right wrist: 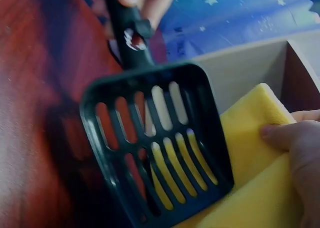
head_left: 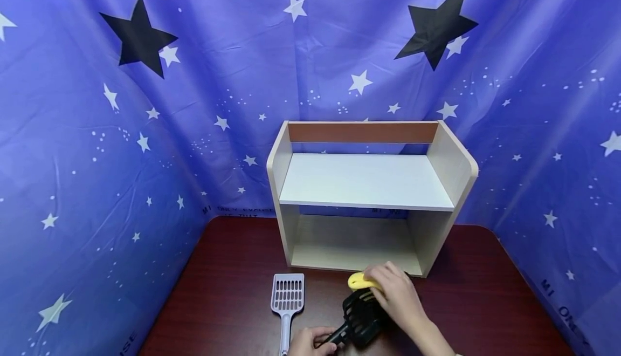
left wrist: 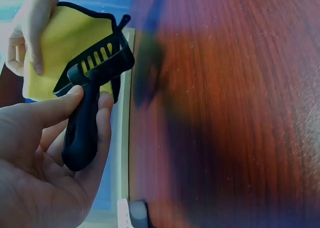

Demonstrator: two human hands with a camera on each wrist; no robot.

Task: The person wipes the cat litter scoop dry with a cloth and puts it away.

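Observation:
A black litter scoop (head_left: 348, 330) with a slotted pan is raised over the front of the table. My left hand (head_left: 308, 342) grips its handle (left wrist: 82, 133), thumb laid along the top. With my right hand (head_left: 399, 298) I hold a folded yellow cloth (head_left: 359, 281), pinched between thumb and fingers. In the right wrist view the cloth (right wrist: 250, 138) lies behind the pan's edge, and yellow shows through several of the slots. A second litter scoop, pale grey (head_left: 287, 306), lies on the table to the left, its handle toward me.
Behind my hands stands a two-level shelf unit (head_left: 366, 180) with a white upper board and pale wooden sides. Its front lower edge is close to my right hand. The dark red table (head_left: 213, 296) is bordered by blue star-patterned curtains (head_left: 233, 64).

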